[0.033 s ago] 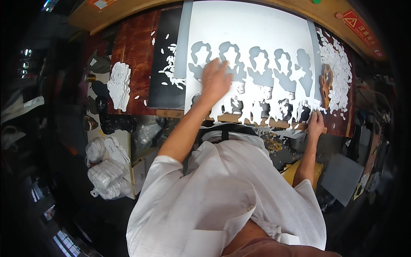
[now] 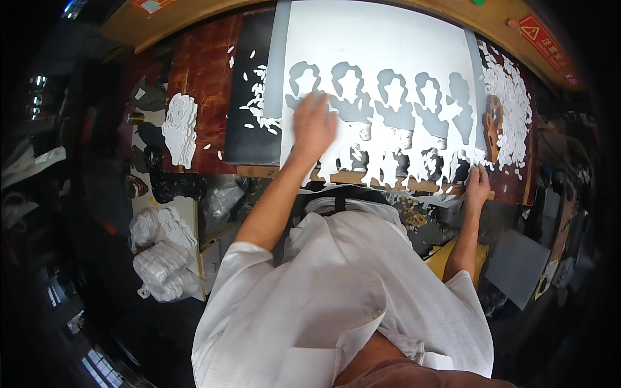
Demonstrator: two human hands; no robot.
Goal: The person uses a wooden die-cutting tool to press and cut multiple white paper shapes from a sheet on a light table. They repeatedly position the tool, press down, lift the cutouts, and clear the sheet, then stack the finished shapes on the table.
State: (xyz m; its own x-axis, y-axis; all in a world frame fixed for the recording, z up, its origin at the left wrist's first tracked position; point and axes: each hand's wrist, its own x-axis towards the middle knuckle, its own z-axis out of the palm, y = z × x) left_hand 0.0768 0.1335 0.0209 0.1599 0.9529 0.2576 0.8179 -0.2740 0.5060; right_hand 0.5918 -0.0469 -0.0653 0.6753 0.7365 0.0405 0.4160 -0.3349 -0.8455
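Note:
A large white sheet (image 2: 381,35) lies on the bench with a row of shaped cut-outs across it, showing grey beneath. Its near part is a ragged lattice of strips that hangs over the wooden front edge. My left hand (image 2: 314,129) is over the left side of this sheet, beside the leftmost cut-outs, smeared by motion. Its fingers look stretched out, and no object shows in them. At the near right corner, my right hand (image 2: 478,185) is closed, thumb and fingers pinching the sheet's edge. What lies under its fingertips is partly hidden.
Right of the sheet are a brown shaped cutting die (image 2: 493,129) and a heap of small white scraps (image 2: 511,97). More scraps lie on the black board (image 2: 249,145) at left. A stack of white cut pieces (image 2: 181,132) stands farther left; bagged white pieces (image 2: 165,268) sit below.
My left hand has shifted a little to the left and slightly nearer to me over the sheet. My right hand stays at the corner.

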